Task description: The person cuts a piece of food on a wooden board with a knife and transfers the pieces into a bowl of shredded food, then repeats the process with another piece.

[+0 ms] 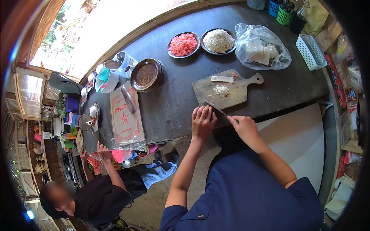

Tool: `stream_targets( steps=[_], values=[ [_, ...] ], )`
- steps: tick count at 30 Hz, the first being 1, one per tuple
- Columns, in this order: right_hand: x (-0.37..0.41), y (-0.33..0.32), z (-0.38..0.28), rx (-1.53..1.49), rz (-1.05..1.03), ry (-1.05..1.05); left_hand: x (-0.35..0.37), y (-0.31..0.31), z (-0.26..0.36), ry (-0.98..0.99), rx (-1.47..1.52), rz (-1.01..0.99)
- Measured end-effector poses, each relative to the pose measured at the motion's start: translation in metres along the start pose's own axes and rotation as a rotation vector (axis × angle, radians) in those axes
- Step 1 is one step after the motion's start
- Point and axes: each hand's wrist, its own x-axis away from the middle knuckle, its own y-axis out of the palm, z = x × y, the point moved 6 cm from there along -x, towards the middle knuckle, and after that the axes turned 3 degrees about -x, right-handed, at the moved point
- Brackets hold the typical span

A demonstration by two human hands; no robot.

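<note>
My right hand point(245, 131) is wrapped round the handle of a kitchen knife point(216, 107), whose blade points up and left along the near edge of a wooden cutting board point(239, 94). Close to the blade's tip, my left hand point(203, 122) has its fingers curled together; what they grip, if anything, is hidden. On the board lies a small heap of thin pale shreds point(221, 91). Just beyond it rests a pale rectangular block point(222, 79).
Behind the board stand a plate of pink shreds point(182, 45), a plate of whitish shreds point(218, 41) and a clear plastic bag point(283, 57). Leftward are stacked brown plates point(145, 75) and another knife point(128, 101) on a printed sack point(123, 125). A co-worker point(96, 198) is at left.
</note>
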Motion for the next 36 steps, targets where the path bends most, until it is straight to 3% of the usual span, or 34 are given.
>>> stream_targets(
  steps=[4,10,18,21,36],
  values=[
    [-0.019,0.017,0.003,-0.218,0.033,-0.09,0.001,0.0,-0.001,0.005,-0.024,0.004],
    [0.004,-0.001,0.004,-0.063,0.042,-0.047,0.002,0.001,-0.001,0.004,0.019,0.015],
    [-0.011,0.008,0.004,-0.185,0.087,-0.134,0.0,0.001,-0.001,-0.012,0.051,-0.003],
    [-0.006,0.012,0.011,-0.161,0.034,-0.058,0.0,-0.001,0.002,0.011,0.011,0.002],
    [-0.015,0.015,0.0,-0.195,0.066,-0.081,0.005,0.004,0.002,0.044,-0.018,0.009]
  ],
)
